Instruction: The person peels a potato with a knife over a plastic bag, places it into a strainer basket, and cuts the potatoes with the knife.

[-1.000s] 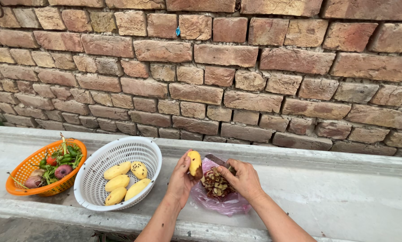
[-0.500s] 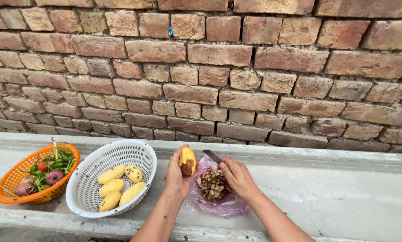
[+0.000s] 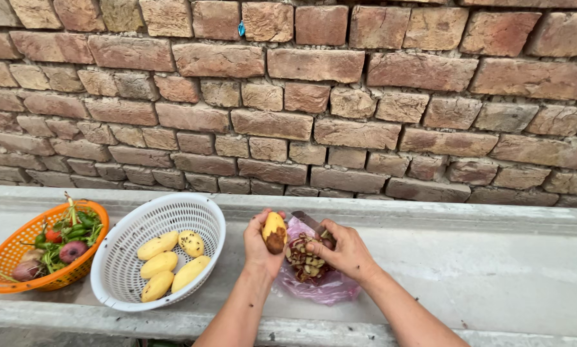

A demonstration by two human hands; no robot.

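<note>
A half-peeled potato (image 3: 275, 232) is held upright over a concrete ledge (image 3: 494, 270), a knife (image 3: 309, 222) close beside it.

The left hand (image 3: 261, 247) wraps its fingers round the potato's lower half; the right hand (image 3: 343, 249) is closed on the knife, blade angled toward the tuber. Firm and dense, the potato looks slick where bared, so the skinned-on end likely grips best. Peelings (image 3: 304, 258) lie on a pink bag (image 3: 320, 289); a white basket (image 3: 124, 241) holds peeled potatoes, an orange basket (image 3: 6, 254) vegetables.
</note>
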